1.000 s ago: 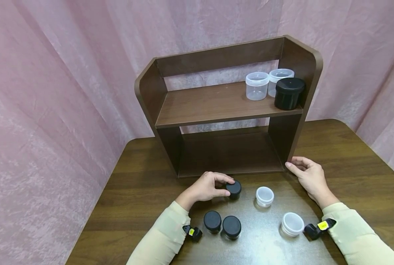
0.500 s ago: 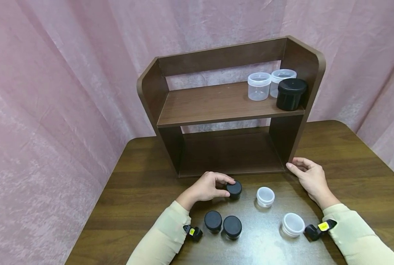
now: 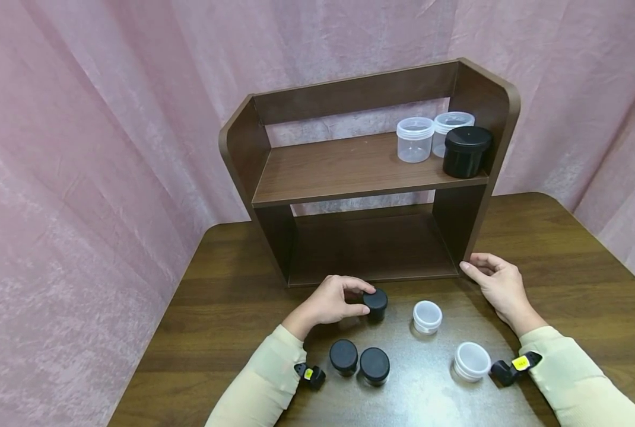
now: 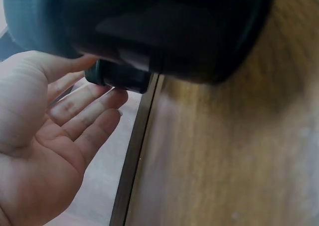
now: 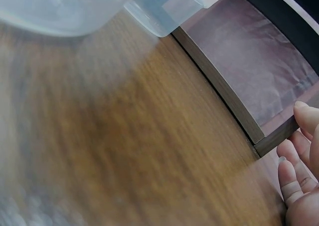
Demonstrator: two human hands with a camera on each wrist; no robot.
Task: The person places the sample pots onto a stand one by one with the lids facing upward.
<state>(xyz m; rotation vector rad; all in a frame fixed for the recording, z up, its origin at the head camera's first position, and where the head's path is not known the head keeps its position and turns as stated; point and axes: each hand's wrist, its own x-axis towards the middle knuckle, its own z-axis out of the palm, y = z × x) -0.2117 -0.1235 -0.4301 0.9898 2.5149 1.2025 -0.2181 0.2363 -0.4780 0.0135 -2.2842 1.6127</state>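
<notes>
My left hand [image 3: 332, 301] pinches a small jar with a black lid [image 3: 375, 301] between thumb and fingers, just in front of the brown two-tier shelf [image 3: 371, 198]. In the left wrist view, this black jar [image 4: 122, 76] is partly covered by a large, dark, blurred jar [image 4: 164, 26] closer to the camera. My right hand [image 3: 499, 287] holds the lower front corner of the shelf's right side panel, thumb on its front edge. The right wrist view has the right-hand thumb [image 5: 306, 113] on that edge, with the other fingers around the panel's outer side.
Two black-lidded jars [image 3: 343, 356] stand near my left wrist. A small white-lidded jar [image 3: 426, 316] and a larger one [image 3: 472, 360] stand to the right. The upper tier bears two clear tubs [image 3: 415, 142] and a black tub [image 3: 464, 155] at its right end.
My left hand and the black-lidded jar have shifted very slightly left and toward the shelf. My right hand stays at the shelf's corner.
</notes>
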